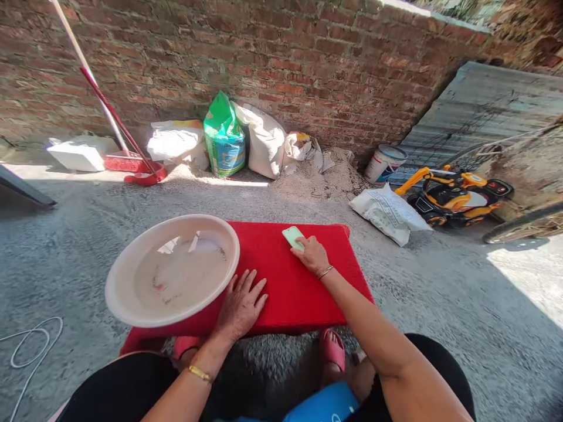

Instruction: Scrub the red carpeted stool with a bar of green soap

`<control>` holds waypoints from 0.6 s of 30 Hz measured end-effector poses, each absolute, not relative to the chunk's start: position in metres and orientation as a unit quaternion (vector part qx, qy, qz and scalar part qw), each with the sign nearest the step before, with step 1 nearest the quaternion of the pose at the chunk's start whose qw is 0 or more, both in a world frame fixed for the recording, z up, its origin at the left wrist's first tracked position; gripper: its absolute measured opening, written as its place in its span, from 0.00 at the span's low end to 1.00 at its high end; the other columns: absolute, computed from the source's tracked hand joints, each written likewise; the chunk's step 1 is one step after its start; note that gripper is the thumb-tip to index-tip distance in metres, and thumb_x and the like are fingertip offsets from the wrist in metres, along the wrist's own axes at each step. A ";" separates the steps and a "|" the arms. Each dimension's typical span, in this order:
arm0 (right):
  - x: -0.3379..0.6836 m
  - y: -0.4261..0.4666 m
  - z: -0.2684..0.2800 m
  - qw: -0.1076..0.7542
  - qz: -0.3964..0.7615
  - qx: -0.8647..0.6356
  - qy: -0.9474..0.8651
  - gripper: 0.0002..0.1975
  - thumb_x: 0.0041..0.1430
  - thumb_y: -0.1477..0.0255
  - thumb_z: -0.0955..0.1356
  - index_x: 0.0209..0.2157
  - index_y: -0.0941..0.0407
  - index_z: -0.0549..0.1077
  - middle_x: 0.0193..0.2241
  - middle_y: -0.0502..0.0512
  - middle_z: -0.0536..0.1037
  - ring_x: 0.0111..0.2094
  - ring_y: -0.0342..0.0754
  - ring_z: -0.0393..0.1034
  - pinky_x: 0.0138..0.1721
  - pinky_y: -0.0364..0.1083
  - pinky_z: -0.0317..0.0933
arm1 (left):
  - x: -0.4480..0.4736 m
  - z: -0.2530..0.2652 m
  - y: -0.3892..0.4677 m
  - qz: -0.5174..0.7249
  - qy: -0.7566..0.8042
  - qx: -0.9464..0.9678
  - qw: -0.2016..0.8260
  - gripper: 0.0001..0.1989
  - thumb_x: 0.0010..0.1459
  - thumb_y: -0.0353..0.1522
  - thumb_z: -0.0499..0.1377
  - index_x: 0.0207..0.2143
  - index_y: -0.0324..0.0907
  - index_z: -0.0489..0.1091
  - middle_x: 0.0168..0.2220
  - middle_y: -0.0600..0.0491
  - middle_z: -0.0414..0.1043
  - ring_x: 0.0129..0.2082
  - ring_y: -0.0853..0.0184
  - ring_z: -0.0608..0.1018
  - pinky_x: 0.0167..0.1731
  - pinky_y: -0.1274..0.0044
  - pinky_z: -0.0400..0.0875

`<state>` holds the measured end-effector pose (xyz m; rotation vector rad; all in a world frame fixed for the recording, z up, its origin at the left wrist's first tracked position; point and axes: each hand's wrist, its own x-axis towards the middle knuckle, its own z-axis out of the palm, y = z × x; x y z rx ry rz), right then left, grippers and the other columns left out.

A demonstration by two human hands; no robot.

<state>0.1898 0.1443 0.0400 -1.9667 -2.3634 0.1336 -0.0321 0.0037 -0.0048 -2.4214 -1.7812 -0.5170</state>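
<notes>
A red cloth point(281, 293) with a fuzzy surface covers a low table in front of me. My left hand point(241, 305) lies flat on it with fingers spread, close beside the rim of a wide, pale basin point(118, 281). Water with dark specks and a small reddish bit stands in the basin, which rests on the left part of the table. Toward the far right side, my right hand point(311, 254) grips a pale green rectangular block point(292, 235) with rounded corners against the cloth. Its underside is hidden.
Along the brick wall point(281, 53) stand a green and blue sack point(225, 146), white sacks point(266, 140) and a red dustpan point(147, 174). A white bag point(389, 212) and a yellow toy excavator point(457, 196) are at right. White cable point(41, 337) lies left.
</notes>
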 end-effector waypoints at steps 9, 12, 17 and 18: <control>0.360 0.143 0.052 0.024 -0.005 -0.827 -0.561 0.25 0.61 0.55 0.63 0.55 0.52 0.70 0.47 0.66 0.70 0.46 0.57 0.70 0.43 0.50 0.61 | -0.033 -0.002 0.003 -0.167 -0.585 -0.793 0.048 0.18 0.62 0.37 0.55 0.53 0.47 0.72 0.59 0.45 0.67 0.60 0.52 0.68 0.58 0.58 0.61; 0.357 0.148 0.058 0.064 -0.012 -0.819 -0.570 0.25 0.62 0.55 0.63 0.55 0.54 0.69 0.46 0.65 0.71 0.47 0.56 0.68 0.43 0.49 0.60 | -0.033 -0.001 0.003 -0.167 -0.585 -0.792 0.047 0.18 0.62 0.37 0.55 0.53 0.48 0.72 0.59 0.45 0.67 0.59 0.53 0.68 0.58 0.57 0.61; 0.282 0.164 0.059 0.068 -0.013 -0.721 -0.690 0.25 0.63 0.54 0.62 0.56 0.51 0.68 0.46 0.61 0.70 0.44 0.52 0.68 0.44 0.47 0.58 | -0.036 -0.003 0.003 -0.168 -0.583 -0.793 0.054 0.18 0.62 0.37 0.55 0.53 0.48 0.72 0.59 0.45 0.67 0.59 0.53 0.68 0.57 0.58 0.62; 0.267 0.166 0.058 0.059 -0.011 -0.703 -0.708 0.25 0.63 0.54 0.62 0.56 0.51 0.68 0.46 0.61 0.70 0.43 0.51 0.67 0.44 0.48 0.58 | -0.037 -0.004 0.004 -0.164 -0.582 -0.794 0.057 0.18 0.62 0.37 0.55 0.53 0.49 0.72 0.59 0.46 0.67 0.59 0.53 0.68 0.57 0.58 0.62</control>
